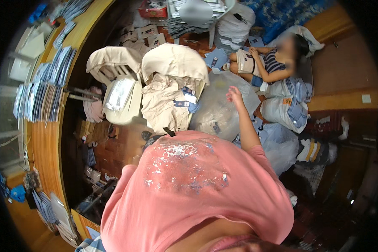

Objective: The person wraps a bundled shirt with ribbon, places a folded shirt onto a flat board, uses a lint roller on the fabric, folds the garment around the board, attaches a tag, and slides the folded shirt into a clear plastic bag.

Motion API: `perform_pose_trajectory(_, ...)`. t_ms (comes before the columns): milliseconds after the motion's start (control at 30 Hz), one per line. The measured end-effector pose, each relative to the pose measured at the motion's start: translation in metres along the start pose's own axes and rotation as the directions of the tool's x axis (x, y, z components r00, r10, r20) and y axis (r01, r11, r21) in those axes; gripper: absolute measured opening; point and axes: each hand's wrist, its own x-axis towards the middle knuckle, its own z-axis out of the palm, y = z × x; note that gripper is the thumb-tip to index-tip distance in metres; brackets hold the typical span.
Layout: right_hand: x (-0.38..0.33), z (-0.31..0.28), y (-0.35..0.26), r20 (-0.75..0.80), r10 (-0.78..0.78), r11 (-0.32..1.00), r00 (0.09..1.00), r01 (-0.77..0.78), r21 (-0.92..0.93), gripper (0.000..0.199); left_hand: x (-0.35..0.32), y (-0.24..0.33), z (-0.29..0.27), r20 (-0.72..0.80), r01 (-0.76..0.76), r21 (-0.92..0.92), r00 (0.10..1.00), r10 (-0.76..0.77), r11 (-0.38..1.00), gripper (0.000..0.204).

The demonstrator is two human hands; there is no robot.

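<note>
Right hand (236, 95) over translucent bag (206, 101), fingers (229, 96) released, beige garment (166, 112) beside bag, left hand hidden, state indeterminable

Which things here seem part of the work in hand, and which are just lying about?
Probably in hand, judging by nearness:
clear plastic bag, nearest the apparently empty right hand
heaped beige garments with dark tags, beside that bag

Apparently lying about:
folded clothes stacked at left
flat packet on a pale chair
red crate

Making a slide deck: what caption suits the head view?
Right hand over a translucent plastic bag, near heaped beige garments.
</note>
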Motion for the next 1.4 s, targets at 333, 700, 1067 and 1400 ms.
perform_pose_trajectory(333, -0.062, 0.102, 0.231, 0.584, 0.175, 0.314, 0.793, 0.518, -0.796, 0.035, 0.078, -0.018, -0.079, -0.026, -0.223, -0.091, 0.975, 0.222, 0.971, 0.031)
perform_pose_trajectory(700, -0.188, 0.304, 0.129, 0.176, 0.451, 0.82, 0.875, -0.329, -0.468, 0.042, 0.115, -0.157, -0.314, -0.236, -0.001, -0.081, 0.972, -0.019, 0.997, 0.038)
perform_pose_trajectory(1067, -0.178, 0.189, -0.256, -0.526, -0.602, 0.74, 0.601, 0.667, -0.086, 0.056, 0.094, -0.071, -0.294, 0.334, -0.182, -0.122, 0.918, 0.213, 0.976, 0.051)
perform_pose_trajectory(1400, -0.209, 0.404, 0.099, 0.393, 0.363, 0.86, 0.845, -0.466, 0.208, 0.051, 0.016, -0.086, -0.265, 0.27, 0.125, -0.689, 0.958, 0.093, 0.714, 0.059)
